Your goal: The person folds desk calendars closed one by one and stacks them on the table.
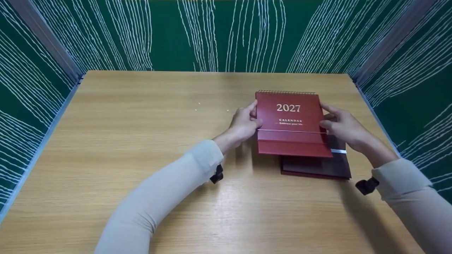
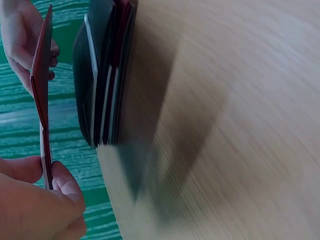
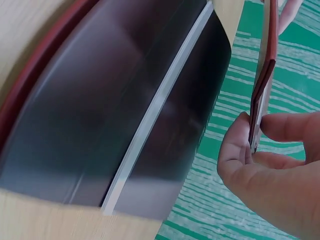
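Note:
A red 2027 desk calendar [image 1: 289, 114], spiral-bound along its far edge, is held between both hands, raised over a dark stack. My left hand [image 1: 243, 121] pinches its left edge between thumb and fingers. At the opposite edge, my right hand [image 1: 343, 126] pinches it the same way. Seen edge-on, the calendar [image 2: 44, 75] is thin and clear of the stack. Beneath it lies the stack of dark, flat, book-like items [image 1: 314, 166], partly hidden. Its dark top cover [image 3: 100, 110] carries a pale band, and red and white layers show at its side in the left wrist view.
The wooden table [image 1: 141, 123] extends widely to the left and front. A few tiny white specks [image 1: 196, 109] lie left of the hands. Green walls with white lines [image 1: 169, 35] border the table at the back and both sides.

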`<state>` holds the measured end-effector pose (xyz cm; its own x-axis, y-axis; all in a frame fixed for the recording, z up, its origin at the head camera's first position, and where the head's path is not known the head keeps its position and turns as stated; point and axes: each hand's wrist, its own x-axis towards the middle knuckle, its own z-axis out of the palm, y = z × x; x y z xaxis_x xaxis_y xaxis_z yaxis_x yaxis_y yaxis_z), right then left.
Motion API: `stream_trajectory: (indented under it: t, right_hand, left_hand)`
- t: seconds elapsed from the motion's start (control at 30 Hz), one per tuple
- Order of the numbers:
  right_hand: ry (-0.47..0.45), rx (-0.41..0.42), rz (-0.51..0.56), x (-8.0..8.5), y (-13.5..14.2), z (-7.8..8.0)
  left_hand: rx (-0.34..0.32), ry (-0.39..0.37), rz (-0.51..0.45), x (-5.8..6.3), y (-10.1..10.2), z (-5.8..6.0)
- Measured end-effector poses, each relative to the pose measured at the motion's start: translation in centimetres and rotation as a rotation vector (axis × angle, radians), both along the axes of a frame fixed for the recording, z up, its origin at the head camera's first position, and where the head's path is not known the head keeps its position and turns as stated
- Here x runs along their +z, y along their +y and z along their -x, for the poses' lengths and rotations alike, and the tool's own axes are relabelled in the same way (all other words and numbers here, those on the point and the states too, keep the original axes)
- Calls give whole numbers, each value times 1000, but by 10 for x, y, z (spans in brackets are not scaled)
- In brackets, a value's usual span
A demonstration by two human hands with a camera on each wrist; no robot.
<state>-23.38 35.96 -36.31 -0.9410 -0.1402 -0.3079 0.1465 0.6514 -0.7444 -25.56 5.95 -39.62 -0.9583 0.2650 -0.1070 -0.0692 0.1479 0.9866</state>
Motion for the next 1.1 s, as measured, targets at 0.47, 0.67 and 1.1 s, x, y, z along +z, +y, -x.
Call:
stream_trajectory:
  t: [0.47,0.67,1.1]
  right_hand:
    - [-91,-48,31,-9,52,-21]
    - [-84,-65,24,-17,63,-26]
    - [-83,-73,-29,-26,74,-30]
  left_hand:
    - [-22,-28,15,-9,49,-12]
    - [-43,-1,51,-11,57,-13]
    - [-77,58,211,-16,63,-20]
